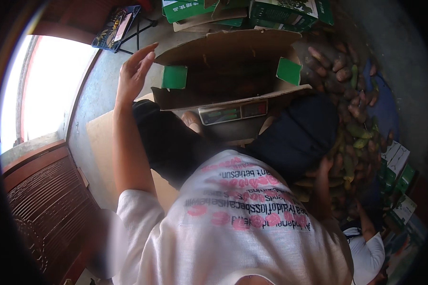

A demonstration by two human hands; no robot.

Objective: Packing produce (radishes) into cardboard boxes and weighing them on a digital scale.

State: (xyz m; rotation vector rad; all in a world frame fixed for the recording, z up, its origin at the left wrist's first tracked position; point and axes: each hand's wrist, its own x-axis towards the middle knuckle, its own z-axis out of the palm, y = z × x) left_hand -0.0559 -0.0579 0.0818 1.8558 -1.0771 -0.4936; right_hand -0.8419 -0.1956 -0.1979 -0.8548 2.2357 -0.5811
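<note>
A large open cardboard box (233,96) stands in front of me with its flaps spread. Dim reddish-brown shapes show at its bottom, too dark to name. Just outside the box's left end is my raised left hand (133,76), holding nothing, its fingers stretched out. My right arm reaches down past my right knee, where my right hand (323,168) is at the heap of reddish-brown tubers (344,73). Shadow hides its fingers. Green, cucumber-like vegetables (359,132) lie among the tubers. A digital scale (254,109) shows at the near side of the box.
Green cartons (285,14) are stacked beyond the box. At the far left stands a small folding stool (116,28) with a phone-like object on it. Another person's white sleeve (370,254) and arm are at the lower right, near more cartons (394,159). Flattened cardboard (102,142) lies left.
</note>
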